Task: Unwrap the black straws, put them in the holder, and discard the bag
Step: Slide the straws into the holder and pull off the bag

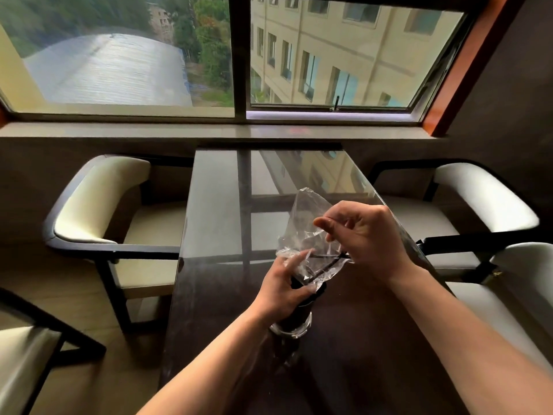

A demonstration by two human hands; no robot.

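A clear glass holder [291,326] filled with black straws stands on the dark glossy table [215,229]. My left hand [282,287] wraps around the top of the holder and the straw bundle. Above it hangs a crumpled clear plastic bag [302,226], its lower end still around the straw tops. Two loose black straws [324,263] lie crosswise inside the bag's lower part. My right hand [363,238] pinches the bag from the right, fingers bent around the film. The holder's rim is hidden by my left hand.
Cream-cushioned chairs with dark frames stand on the left [104,211] and the right [484,202] of the table. A further chair [27,348] sits at the lower left. A windowsill [209,131] and a large window lie beyond the table's far edge.
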